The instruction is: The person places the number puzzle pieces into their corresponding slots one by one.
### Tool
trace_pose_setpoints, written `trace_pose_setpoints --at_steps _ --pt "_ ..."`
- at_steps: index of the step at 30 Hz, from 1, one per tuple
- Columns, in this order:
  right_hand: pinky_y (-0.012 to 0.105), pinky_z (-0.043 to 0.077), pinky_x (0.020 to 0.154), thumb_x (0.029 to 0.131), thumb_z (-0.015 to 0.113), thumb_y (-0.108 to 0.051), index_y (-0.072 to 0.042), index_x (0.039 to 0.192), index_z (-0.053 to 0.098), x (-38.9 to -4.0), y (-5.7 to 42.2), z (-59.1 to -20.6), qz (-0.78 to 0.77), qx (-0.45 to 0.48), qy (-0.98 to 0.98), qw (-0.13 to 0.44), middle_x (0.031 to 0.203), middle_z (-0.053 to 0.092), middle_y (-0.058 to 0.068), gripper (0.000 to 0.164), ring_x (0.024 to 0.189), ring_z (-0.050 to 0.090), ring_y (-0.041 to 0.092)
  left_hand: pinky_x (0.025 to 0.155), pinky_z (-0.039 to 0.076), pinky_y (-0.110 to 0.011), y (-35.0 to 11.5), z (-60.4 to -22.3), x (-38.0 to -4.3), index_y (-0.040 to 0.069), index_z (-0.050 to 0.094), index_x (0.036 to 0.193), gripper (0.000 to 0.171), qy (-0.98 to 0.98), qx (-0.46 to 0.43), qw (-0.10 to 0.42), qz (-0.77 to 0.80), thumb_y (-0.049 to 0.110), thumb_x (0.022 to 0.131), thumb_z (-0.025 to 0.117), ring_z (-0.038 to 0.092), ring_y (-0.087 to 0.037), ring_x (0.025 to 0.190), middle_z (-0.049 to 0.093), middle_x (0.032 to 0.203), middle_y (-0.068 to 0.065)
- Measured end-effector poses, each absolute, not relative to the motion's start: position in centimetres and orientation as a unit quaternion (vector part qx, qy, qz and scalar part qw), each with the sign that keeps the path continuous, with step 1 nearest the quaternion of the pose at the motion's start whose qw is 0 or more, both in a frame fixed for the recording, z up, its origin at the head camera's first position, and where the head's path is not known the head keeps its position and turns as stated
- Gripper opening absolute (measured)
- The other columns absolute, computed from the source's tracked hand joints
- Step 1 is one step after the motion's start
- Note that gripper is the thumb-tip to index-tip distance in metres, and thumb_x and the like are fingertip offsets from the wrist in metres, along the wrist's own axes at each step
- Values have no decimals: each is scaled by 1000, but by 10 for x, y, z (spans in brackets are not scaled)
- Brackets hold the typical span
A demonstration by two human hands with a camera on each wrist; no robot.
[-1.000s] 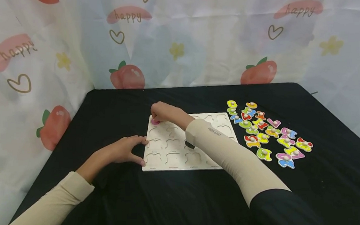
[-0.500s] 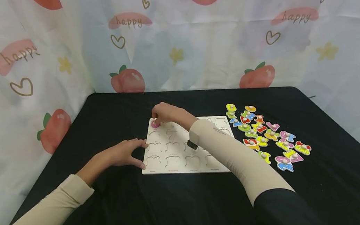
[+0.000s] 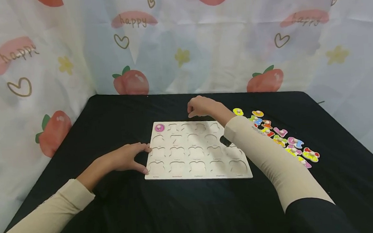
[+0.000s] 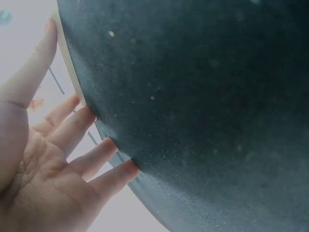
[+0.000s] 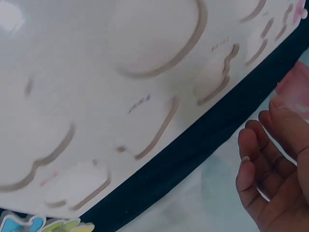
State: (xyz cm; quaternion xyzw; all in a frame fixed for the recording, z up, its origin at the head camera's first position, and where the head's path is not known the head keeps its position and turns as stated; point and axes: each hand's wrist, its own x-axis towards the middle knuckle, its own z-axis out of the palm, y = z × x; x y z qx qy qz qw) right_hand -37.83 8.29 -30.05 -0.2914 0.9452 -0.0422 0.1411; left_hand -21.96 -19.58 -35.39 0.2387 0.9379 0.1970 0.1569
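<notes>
A pale wooden number puzzle board (image 3: 166, 142) with cut-out recesses lies on the black cloth. One round pink knobbed piece (image 3: 159, 127) sits in its top-left recess. My left hand (image 3: 124, 157) steadies the board's left edge, thumb near the front corner and fingertips farther up. In the left wrist view those fingers (image 4: 107, 179) reach out fairly straight along the edge. Above the board's far edge, my right hand (image 3: 202, 106) hovers with loosely bent fingers. The right wrist view shows that hand (image 5: 275, 174) with nothing in it.
Colourful knobbed number pieces (image 3: 311, 155) lie scattered right of the board, partly hidden by the right sleeve (image 3: 273, 153). A black cloth (image 3: 180, 210) covers the table. Printed curtains (image 3: 214, 56) stand behind and at the left.
My right hand has let go of the pink piece at the board's top-left corner and moved right and away. The piece stays in its recess. The left hand keeps its place.
</notes>
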Motion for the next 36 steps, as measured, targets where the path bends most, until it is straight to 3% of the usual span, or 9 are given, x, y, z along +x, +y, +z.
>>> trace_pose_setpoints --at_steps 17,29,36 --pt "40 49 76 95 58 -20 -1 112 63 -377 188 -287 -28 -267 954 133 102 63 11 26 85 62 26 104 25 -54 -196 -352 -224 5 51 131 74 941 235 164 181 41 73 79 26 -39 135 38 144 -19" --pt "38 45 70 93 60 -18 0 109 65 -348 244 -263 -1 -264 960 91 86 63 3 24 69 54 17 105 24 -53 -194 -354 -221 6 50 133 75 943 220 167 184 39 73 80 24 -37 136 37 145 -17" --pt "42 49 74 94 59 -19 -1 114 63 -328 264 -265 -29 -273 955 112 94 65 6 28 78 60 18 105 24 -54 -195 -353 -221 6 49 134 76 941 220 172 189 40 73 79 24 -38 136 37 145 -18"
